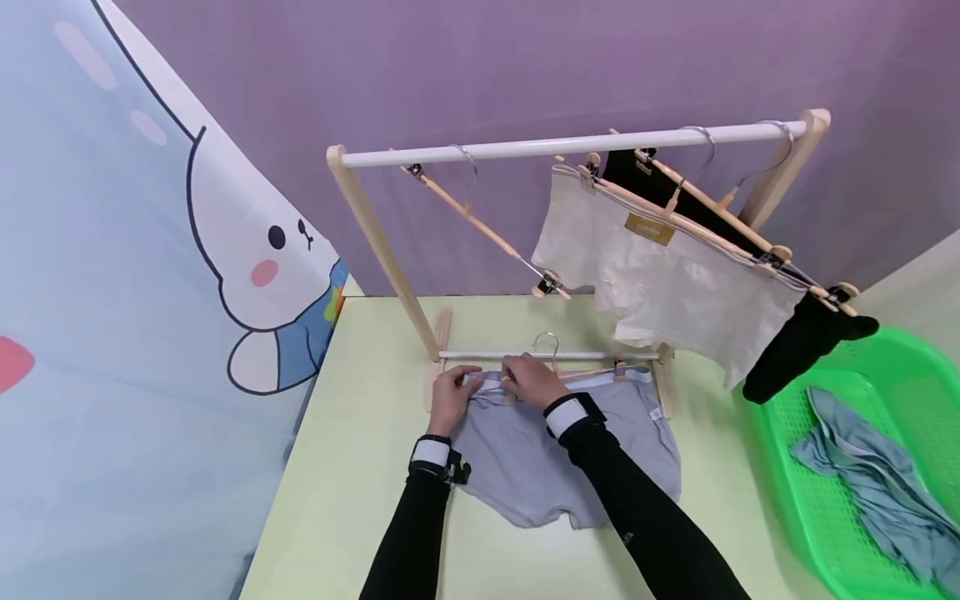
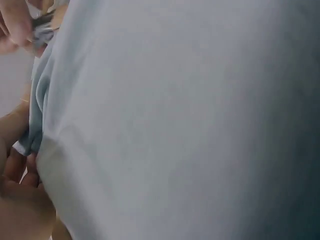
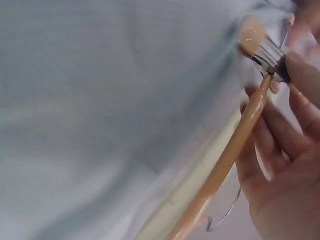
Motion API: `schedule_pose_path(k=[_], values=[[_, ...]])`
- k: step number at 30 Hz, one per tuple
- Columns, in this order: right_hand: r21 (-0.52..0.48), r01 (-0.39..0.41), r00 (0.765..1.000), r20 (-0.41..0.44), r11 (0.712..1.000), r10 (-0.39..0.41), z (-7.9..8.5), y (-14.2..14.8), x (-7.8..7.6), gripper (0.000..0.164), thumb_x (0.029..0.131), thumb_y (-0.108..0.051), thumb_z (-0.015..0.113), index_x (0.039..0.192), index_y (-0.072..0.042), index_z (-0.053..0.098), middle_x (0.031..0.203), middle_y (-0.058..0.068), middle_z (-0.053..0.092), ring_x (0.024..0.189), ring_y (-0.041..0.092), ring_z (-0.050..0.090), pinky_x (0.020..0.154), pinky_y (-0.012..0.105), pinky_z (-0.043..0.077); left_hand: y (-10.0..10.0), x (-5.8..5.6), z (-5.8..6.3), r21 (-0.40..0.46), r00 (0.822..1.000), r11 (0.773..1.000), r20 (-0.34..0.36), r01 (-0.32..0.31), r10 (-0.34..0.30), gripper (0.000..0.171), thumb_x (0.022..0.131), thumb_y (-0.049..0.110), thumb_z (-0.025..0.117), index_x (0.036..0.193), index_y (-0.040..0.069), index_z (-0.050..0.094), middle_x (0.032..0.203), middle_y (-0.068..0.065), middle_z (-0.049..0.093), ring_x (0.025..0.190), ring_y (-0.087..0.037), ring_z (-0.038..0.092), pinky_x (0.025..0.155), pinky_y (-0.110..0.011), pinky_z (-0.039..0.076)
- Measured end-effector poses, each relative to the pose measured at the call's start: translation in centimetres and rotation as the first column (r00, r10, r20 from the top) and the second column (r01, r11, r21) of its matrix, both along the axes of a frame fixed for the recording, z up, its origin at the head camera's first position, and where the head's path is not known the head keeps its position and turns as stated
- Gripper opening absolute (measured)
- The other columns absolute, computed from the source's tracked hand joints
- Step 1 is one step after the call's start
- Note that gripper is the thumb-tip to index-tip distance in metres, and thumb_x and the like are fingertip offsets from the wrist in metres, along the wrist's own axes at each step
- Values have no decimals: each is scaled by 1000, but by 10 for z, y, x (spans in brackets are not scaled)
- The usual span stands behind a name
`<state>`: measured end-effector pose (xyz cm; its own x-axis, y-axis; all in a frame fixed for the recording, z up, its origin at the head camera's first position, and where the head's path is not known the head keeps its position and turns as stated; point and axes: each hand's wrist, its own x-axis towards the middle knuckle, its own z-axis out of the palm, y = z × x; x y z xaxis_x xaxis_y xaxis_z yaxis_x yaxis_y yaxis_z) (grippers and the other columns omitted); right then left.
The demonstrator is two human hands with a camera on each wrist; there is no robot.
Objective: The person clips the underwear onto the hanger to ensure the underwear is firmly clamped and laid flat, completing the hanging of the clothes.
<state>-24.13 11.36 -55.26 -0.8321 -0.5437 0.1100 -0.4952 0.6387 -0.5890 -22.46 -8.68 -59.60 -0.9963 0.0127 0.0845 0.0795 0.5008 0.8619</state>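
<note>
A pair of grey-blue shorts lies spread on the table, waistband toward the rack. My left hand pinches the waistband near its left corner; in the left wrist view that hand shows at the cloth's edge. A wooden clip hanger runs along the waistband. My right hand grips the hanger's left-end clip, with the thumb on the clip's dark part. Whether that clip's jaws are on the cloth is hard to tell. The other clip sits at the waistband's right part.
A wooden rack with a white rail stands behind. On it hang a bare clip hanger, white shorts and a black garment. To the right, a green basket holds a crumpled blue-grey garment.
</note>
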Motion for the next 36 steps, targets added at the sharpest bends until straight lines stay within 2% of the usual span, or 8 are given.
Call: schedule_pose_path(k=[4, 8, 12, 16, 20, 23, 28, 36], values=[[-100, -41, 983, 173, 994, 58, 14, 13, -6, 10, 95, -8, 65, 97, -8, 55, 82, 1, 62, 75, 15, 58, 70, 32, 47, -3, 1, 0, -2, 1000, 1000, 9, 27, -27, 13, 90, 15, 74, 100, 7, 77, 95, -6, 73, 79, -10, 56, 70, -22, 42], [-130, -61, 965, 244, 990, 92, 26, 20, -12, 37, 94, -12, 69, 126, 0, 58, 99, 7, 71, 91, 20, 67, 82, 37, 53, -6, 1, 2, -19, 998, 998, 4, 64, -64, 14, 92, 18, 72, 99, 6, 74, 84, -8, 66, 70, -12, 49, 64, -24, 38], [-66, -90, 968, 229, 994, 103, 34, 23, -15, 35, 93, -16, 71, 122, 3, 66, 102, 9, 68, 93, 22, 67, 82, 35, 54, -8, 0, 2, -51, 986, 985, 32, 163, -162, 30, 90, 20, 75, 117, 10, 68, 103, -8, 68, 88, -16, 59, 79, -31, 46], [-83, -57, 978, 193, 995, 72, 39, 25, -15, 22, 91, -16, 73, 107, -2, 70, 96, 8, 65, 88, 19, 65, 78, 33, 53, -4, -3, 6, -192, 950, 931, 30, 310, -310, 50, 81, 24, 83, 127, 14, 65, 124, -10, 61, 114, -25, 59, 100, -41, 46], [-115, -55, 979, 188, 992, 76, 48, 27, -12, 21, 90, -14, 74, 106, -1, 69, 95, 8, 65, 87, 20, 65, 79, 36, 54, 1, -6, 10, -373, 945, 879, -15, 297, -326, 34, 81, 23, 83, 109, 8, 72, 111, -10, 63, 105, -26, 63, 95, -42, 49], [-133, -60, 976, 199, 989, 85, 51, 26, -11, 25, 90, -14, 74, 109, 1, 68, 97, 9, 65, 88, 21, 65, 81, 36, 54, -1, -6, 10, -350, 963, 903, -11, 248, -269, 22, 85, 21, 79, 100, 7, 71, 100, -7, 68, 97, -24, 65, 90, -40, 50], [-163, -8, 985, 170, 987, 36, 45, 24, -10, 21, 88, -16, 76, 105, -4, 71, 94, 5, 66, 86, 17, 65, 79, 35, 54, 0, -4, 10, -114, 984, 977, 20, 180, -179, 13, 94, 19, 69, 99, 7, 69, 100, -8, 71, 99, -23, 65, 91, -41, 50], [-200, 55, 997, 71, 978, -41, 33, 22, -11, 14, 85, -20, 79, 95, -12, 75, 86, -2, 69, 78, 11, 66, 74, 29, 54, 3, -4, 10, -15, 989, 989, 7, 149, -149, 14, 90, 16, 75, 102, 11, 78, 102, -4, 76, 102, -20, 68, 90, -36, 51]])
